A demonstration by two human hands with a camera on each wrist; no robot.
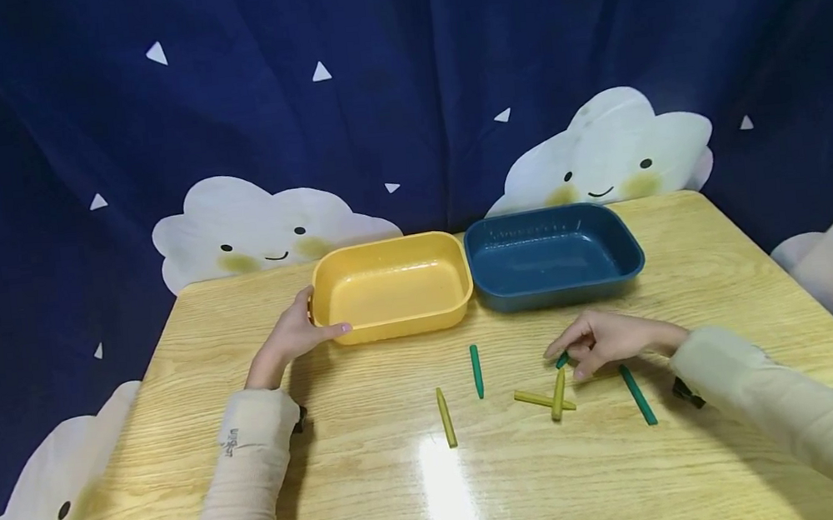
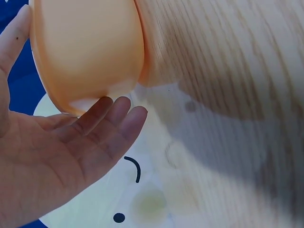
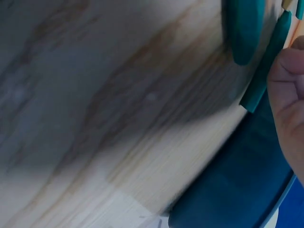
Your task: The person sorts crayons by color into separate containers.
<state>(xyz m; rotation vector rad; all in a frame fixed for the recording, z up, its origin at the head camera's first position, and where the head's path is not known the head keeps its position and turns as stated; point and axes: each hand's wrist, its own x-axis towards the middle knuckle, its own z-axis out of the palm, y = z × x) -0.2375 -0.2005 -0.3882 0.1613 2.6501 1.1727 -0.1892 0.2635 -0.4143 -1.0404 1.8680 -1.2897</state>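
My left hand (image 1: 293, 329) holds the left end of a yellow plastic bin (image 1: 396, 328), thumb over the front rim and fingers along the end wall. From the left wrist view, the fingers (image 2: 107, 124) touch the bin's outer side. On the right, my right hand (image 1: 608, 337) reaches over a green crayon (image 1: 562, 359), partly hidden under it, with index finger and thumb spread around it. Below that hand, one yellow crayon (image 1: 559, 397) lies across another yellow crayon (image 1: 531, 398). A second green crayon (image 1: 638, 395) rests beneath the right wrist.
Right beside the yellow bin stands a dark blue bin (image 1: 551, 296). A third green crayon (image 1: 477, 371) and a third yellow crayon (image 1: 447, 418) lie on the wooden table (image 1: 363, 483) in front of the bins. A dark blue curtain (image 1: 400, 86) with clouds hangs behind.
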